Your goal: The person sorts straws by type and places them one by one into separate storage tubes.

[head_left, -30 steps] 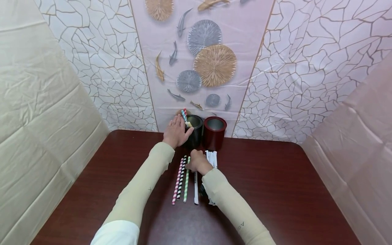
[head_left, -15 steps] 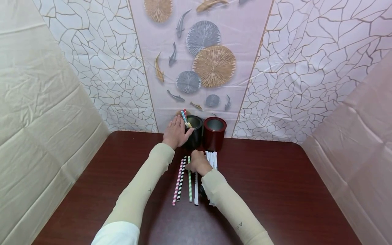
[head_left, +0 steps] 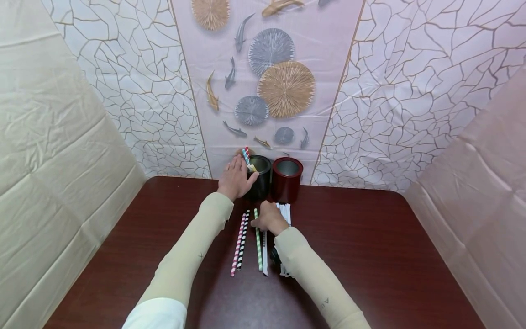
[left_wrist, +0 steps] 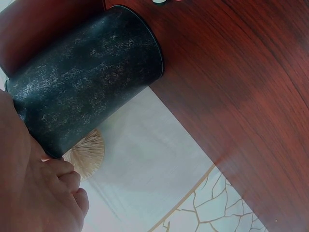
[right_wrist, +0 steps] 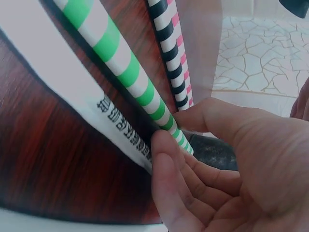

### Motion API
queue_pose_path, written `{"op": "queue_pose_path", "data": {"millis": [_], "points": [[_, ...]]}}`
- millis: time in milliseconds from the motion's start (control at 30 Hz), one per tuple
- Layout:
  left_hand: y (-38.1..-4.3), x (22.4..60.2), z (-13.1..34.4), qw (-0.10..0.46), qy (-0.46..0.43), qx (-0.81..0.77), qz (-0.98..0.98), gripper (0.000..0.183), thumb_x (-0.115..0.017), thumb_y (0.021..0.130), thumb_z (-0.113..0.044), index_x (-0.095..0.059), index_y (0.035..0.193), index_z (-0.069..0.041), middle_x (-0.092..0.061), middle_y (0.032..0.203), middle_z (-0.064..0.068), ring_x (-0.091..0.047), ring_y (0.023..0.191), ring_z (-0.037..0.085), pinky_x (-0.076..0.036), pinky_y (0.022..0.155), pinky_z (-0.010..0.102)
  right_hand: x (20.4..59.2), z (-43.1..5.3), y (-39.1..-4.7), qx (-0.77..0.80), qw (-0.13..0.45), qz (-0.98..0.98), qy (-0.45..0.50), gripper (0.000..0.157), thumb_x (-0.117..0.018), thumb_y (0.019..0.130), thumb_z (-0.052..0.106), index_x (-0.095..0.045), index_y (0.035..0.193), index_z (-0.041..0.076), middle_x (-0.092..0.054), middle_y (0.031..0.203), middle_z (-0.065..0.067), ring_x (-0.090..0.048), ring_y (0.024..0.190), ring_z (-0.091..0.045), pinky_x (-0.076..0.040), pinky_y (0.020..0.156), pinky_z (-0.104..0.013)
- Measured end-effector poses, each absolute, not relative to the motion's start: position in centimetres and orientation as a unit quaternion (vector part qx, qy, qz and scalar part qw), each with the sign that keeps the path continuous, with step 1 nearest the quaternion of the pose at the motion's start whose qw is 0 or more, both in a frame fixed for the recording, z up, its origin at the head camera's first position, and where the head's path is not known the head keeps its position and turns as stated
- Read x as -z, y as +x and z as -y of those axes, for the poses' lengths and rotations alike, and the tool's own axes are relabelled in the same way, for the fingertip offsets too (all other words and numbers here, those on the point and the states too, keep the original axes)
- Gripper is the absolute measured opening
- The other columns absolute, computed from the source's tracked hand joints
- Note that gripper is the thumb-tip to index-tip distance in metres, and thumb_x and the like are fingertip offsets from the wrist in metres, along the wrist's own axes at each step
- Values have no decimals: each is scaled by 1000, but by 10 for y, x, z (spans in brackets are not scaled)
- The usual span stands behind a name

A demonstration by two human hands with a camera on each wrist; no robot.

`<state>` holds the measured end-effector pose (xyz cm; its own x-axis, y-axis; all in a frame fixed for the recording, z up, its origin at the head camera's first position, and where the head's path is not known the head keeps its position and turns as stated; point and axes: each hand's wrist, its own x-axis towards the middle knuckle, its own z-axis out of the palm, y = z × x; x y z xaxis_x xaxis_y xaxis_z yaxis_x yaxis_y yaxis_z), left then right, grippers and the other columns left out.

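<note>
On the tabletop, my right hand (head_left: 269,217) pinches a green-and-white striped straw (right_wrist: 135,82) between thumb and index finger near its far end. Right beside it lies a white paper-wrapped straw (right_wrist: 77,92), its printed part running under the index fingertip. To the left, a black-and-white striped straw (head_left: 243,242) and a pink-and-white one (head_left: 237,249) lie close together. My left hand (head_left: 235,178) rests with fairly straight fingers at the left rim of a black cup (left_wrist: 87,77). Several colourful straws (head_left: 246,156) stick up from that cup beside the fingers.
A dark red cup (head_left: 287,180) stands right of the black one, close to the patterned back wall. More white wrapped straws (head_left: 285,209) lie partly under my right forearm. Pale cloth panels (head_left: 485,201) flank the brown table (head_left: 370,246).
The green striped straw has moved right with my right hand, away from the black striped straw and up against the wrapped straw. My left hand has stayed at the black cup.
</note>
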<state>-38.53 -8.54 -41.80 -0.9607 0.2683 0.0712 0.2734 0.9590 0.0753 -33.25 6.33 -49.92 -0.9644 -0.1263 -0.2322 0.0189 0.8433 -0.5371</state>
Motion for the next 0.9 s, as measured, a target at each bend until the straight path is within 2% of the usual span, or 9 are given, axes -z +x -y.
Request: {"op": "queue_pose_path", "data": {"millis": [100,167,333,567,700,900], "points": [[-384,417,85,27,-137,43,989,84,-21,113,-59,-18,167,4,-14,177,22,-14,166,33,-18,135,46,502,-68,-335,283,130,-950,-26,29,-85,88,29,-70,74,8,-68,61,-5,-66,54,-18,-54,55,-29],[-383,416,85,27,-137,41,989,84,-21,112,-59,-17,167,4,-14,177,22,-14,166,33,-18,135,46,496,-70,-331,280,124,-952,-24,28,-84,88,27,-69,78,6,-67,66,-8,-66,56,-20,-54,56,-31],[-382,416,84,24,-136,42,990,83,-22,113,-59,-16,167,4,-13,177,22,-13,167,32,-18,135,45,518,-80,-352,263,120,-957,-35,30,-85,86,32,-71,81,6,-67,75,-10,-65,62,-24,-56,59,-36],[-381,414,85,22,-134,42,990,83,-22,113,-58,-16,167,4,-13,177,22,-13,166,33,-17,135,46,475,-83,-322,286,117,-951,-21,28,-85,88,24,-70,74,5,-69,70,-9,-69,61,-20,-56,58,-31],[-382,415,84,23,-133,43,990,84,-23,113,-59,-16,167,4,-14,177,22,-14,166,33,-17,135,46,469,-88,-316,274,102,-956,-25,30,-83,90,26,-69,70,8,-70,64,-4,-67,63,-19,-51,58,-28],[-384,417,83,23,-134,39,990,85,-21,112,-60,-15,167,4,-13,177,22,-14,166,33,-18,135,46,463,-97,-317,271,107,-956,-21,33,-82,92,28,-72,68,9,-71,61,-2,-68,64,-20,-58,73,-35]]}}
